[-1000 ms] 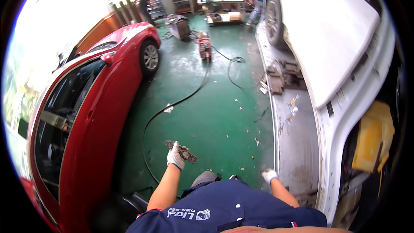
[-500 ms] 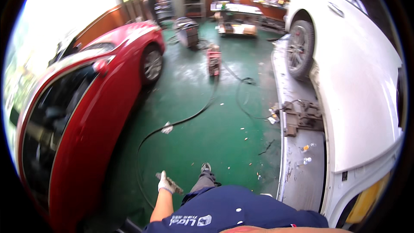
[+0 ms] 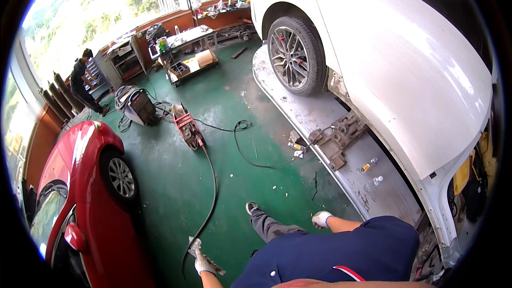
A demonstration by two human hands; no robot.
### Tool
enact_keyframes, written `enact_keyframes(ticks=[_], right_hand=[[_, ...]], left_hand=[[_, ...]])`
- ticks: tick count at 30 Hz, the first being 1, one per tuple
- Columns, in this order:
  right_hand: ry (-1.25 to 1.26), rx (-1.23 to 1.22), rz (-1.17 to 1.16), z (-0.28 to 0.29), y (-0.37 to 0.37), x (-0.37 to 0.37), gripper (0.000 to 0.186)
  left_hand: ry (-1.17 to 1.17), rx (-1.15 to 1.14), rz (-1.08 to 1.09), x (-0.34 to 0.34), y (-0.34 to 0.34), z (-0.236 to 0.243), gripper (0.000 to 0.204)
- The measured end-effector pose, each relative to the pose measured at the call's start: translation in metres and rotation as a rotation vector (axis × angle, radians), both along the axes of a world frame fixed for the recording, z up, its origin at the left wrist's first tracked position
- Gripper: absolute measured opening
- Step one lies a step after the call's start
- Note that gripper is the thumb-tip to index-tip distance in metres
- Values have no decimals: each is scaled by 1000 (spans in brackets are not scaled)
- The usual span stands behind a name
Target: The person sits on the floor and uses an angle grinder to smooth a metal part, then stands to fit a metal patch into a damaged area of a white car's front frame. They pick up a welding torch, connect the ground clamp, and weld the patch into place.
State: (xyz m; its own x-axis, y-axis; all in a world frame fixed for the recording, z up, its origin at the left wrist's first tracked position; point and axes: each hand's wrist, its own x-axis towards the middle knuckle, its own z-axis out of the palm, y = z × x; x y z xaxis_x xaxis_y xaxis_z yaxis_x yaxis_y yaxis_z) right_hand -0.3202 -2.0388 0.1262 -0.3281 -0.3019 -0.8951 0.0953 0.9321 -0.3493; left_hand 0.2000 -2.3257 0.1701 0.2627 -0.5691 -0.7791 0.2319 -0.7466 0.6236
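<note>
My left hand (image 3: 202, 263), in a white glove with grey-soiled fingers, hangs low over the green floor. Its thumb stands apart from the stretched fingers, and I make out nothing held. Just beyond it are a whitish crumpled rag (image 3: 196, 244) and a thick black cable (image 3: 215, 184), which runs to a red-framed wheeled machine (image 3: 186, 128). My right hand (image 3: 321, 220), also gloved, is out to the right, near the edge of the grey platform (image 3: 282, 90). Its fingers are mostly hidden behind the back of the hand. It touches nothing that I can see.
A white car body (image 3: 373, 74) stands on the platform, by a metal clamp (image 3: 341, 137) and plastic bottles (image 3: 374, 182). A red car (image 3: 90, 197) is at left. Thin cable (image 3: 242, 126) loops over the floor. Farther back are a cart (image 3: 184, 37) and another person (image 3: 82, 82).
My view has swung right, so both cars and the red-framed machine sit farther left. My right hand has come into view. The left hand appears lower in the picture.
</note>
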Motion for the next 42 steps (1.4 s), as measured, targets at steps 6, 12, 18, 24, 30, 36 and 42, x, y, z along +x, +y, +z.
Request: enact_keyframes(ticks=[6, 12, 18, 24, 30, 36, 42], right_hand=[[124, 139, 1085, -85, -57, -54, 41], [127, 179, 474, -50, -315, -109, 31], [82, -470, -118, 51, -605, -139, 18], [106, -511, -263, 68, -716, -115, 16], [178, 225, 580, -69, -657, -28, 27], [113, 281, 440, -64, -663, 62, 37], [270, 161, 317, -23, -822, 46, 38]], left_hand=[[-148, 203, -144, -38, -38, -55, 55], [-42, 159, -197, -134, -168, -14, 54], [50, 15, -279, -184, -363, 19, 54], [124, -22, -483, -213, -543, 3, 56], [85, -21, -740, -205, -723, 9, 59], [55, -107, -940, -228, -885, 38, 63], [9, -175, -1025, -274, -1001, 45, 69]])
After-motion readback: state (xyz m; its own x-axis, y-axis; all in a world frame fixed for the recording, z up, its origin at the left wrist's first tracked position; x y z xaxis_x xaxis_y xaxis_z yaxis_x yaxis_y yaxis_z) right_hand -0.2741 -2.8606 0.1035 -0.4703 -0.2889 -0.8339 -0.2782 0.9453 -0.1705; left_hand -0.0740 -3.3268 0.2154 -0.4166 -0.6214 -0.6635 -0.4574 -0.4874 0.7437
